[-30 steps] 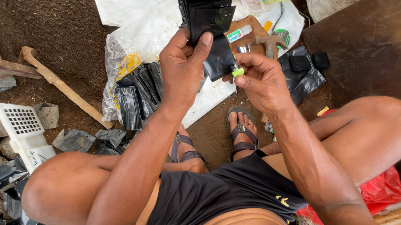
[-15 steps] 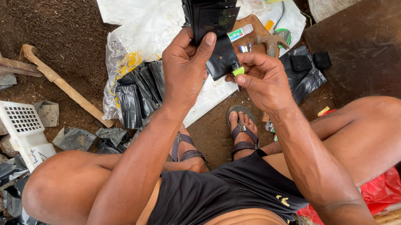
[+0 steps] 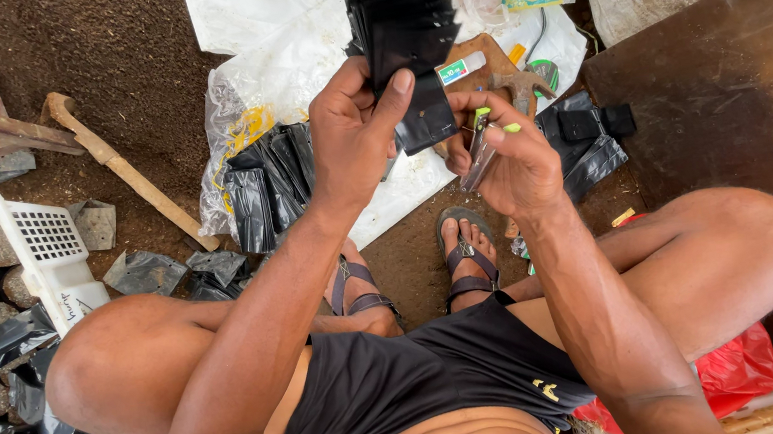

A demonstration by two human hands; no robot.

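Note:
My left hand (image 3: 353, 134) grips a fanned stack of small black plastic bags (image 3: 404, 31), thumb pressed on the front one. My right hand (image 3: 516, 159) is just right of it, holding a thin knife-like tool with a green tip (image 3: 484, 138) against the lowest bag's edge (image 3: 425, 125). Both hands are raised above my knees as I sit with sandalled feet (image 3: 463, 252) on the dirt ground.
A white basket (image 3: 46, 251) at left holds soil-filled lumps and black bags. More black bags (image 3: 262, 187) lie on a white sheet (image 3: 290, 53). A wooden-handled tool (image 3: 124, 169), a hammer (image 3: 522, 85) on a board, a brown panel (image 3: 733, 110) and a red bag (image 3: 734, 371) surround me.
The stack of bags has risen slightly in my left hand, and my right hand has shifted the tool a little at the lower bag. Otherwise the scene is unchanged.

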